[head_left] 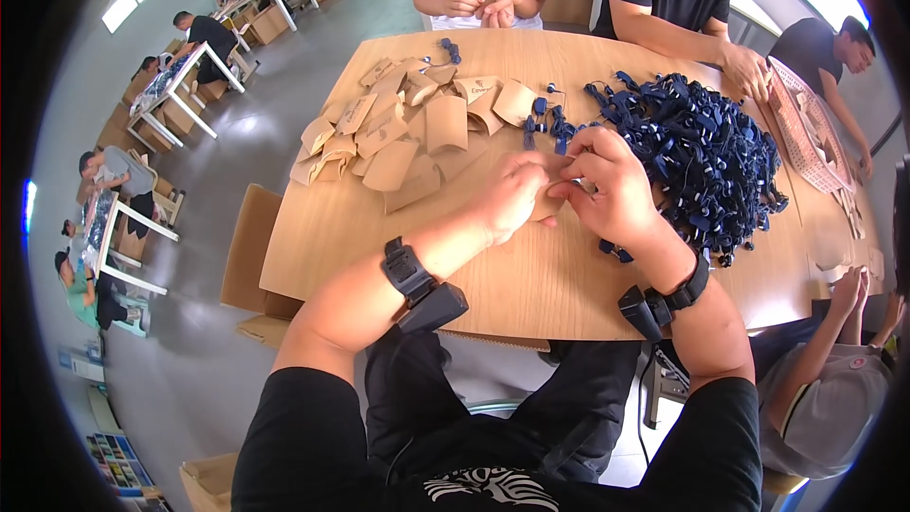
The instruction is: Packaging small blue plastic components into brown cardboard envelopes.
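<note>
Black shirt [493,488] nearest, our left hand [517,197] and right hand [609,182] pinch a brown carton [549,203], seemingly folding it; closing would need even pressure.

- Head cam, from where I stand: left of a head-worn pair, upright, facing down and forward.
- Close: left hand [515,197] and right hand [611,188] mid-frame, lap [578,408] bottom centre.
- Fisheye, wide: far table [183,74] small at upper left; edges bow toward dark rim.
</note>
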Tool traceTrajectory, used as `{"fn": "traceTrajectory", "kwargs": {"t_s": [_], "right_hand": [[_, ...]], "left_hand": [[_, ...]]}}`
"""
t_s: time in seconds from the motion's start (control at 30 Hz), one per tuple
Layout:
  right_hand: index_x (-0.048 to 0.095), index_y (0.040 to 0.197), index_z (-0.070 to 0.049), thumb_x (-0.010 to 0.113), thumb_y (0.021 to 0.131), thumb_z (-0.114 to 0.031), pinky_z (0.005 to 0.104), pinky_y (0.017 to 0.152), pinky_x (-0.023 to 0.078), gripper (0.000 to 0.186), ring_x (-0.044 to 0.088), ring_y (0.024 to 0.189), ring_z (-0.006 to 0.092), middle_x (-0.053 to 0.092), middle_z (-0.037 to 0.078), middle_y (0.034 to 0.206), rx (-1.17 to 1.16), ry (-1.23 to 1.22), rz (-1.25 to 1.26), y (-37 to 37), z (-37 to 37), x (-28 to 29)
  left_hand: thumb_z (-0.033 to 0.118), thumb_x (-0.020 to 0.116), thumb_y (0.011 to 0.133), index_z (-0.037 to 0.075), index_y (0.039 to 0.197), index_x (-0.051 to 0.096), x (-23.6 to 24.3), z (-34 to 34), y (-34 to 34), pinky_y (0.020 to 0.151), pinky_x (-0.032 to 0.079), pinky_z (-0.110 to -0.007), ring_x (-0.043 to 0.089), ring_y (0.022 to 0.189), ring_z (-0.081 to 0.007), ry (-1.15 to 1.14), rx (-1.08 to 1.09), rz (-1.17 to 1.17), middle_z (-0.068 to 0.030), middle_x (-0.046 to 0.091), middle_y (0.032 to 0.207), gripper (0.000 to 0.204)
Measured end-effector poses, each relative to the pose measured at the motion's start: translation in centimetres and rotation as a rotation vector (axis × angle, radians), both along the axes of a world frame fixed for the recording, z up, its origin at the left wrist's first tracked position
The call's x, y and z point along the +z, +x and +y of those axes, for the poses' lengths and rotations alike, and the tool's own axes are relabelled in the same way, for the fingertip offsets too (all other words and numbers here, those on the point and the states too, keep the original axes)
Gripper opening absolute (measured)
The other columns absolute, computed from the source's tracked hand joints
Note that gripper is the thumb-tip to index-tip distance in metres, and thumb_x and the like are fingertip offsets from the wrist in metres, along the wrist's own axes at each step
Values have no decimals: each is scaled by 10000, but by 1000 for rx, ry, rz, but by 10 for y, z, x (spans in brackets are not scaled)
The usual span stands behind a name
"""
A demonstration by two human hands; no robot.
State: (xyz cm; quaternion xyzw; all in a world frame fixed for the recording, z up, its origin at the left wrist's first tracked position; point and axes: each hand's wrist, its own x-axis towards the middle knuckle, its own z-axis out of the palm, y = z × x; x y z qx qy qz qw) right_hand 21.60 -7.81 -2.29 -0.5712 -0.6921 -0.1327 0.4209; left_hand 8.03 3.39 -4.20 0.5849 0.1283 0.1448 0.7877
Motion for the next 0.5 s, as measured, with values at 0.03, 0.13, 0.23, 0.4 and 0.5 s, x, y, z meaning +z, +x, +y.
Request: {"fn": "traceTrajectory", "kwargs": {"t_s": [0.03, 0.13, 0.23, 0.4, 0.5], "right_hand": [[649, 699, -45, 829, 549, -73, 365, 686, 495, 235, 584, 783, 263, 582, 51, 884, -24, 4, 137, -6, 0, -2], [655, 722, -47, 827, 550, -50, 358, 681, 490, 243, 585, 783, 259, 593, 46, 888, 13, 25, 219, -4, 5, -9], [668, 744, -60, 826, 553, -42, 351, 677, 482, 248, 587, 788, 257, 600, 40, 883, 100, 50, 92, 2, 7, -9], [698, 861, -80, 830, 574, -103, 378, 708, 475, 317, 593, 809, 267, 624, 44, 927, 71, 49, -7, 12, 5, -12], [664, 1042, -51, 845, 568, -168, 393, 812, 467, 521, 597, 915, 300, 639, 82, 1053, 56, 10, 21, 11, 3, -12]], "left_hand": [[94, 352, 933, -46, 1195, 579, -1, 1, 0, 663, 589, -352, 651, 919, -204, -1, 0, -3, -137, 635, 1114, 374], [126, 374, 934, -36, 1215, 564, -15, 8, 0, 728, 575, -389, 637, 959, -219, -8, -63, -83, -131, 630, 1109, 377], [172, 415, 931, -19, 1239, 542, -32, 23, 0, 807, 539, -433, 608, 1015, -231, -380, -239, -218, -113, 615, 1121, 384], [193, 481, 915, -3, 1278, 505, -23, 26, 4, 850, 495, -424, 562, 1019, -216, -286, -371, -174, -82, 581, 1139, 413], [171, 480, 928, -4, 1303, 471, -25, 27, 5, 859, 471, -370, 532, 986, -188, -240, -439, -227, -65, 560, 1115, 414]]}}
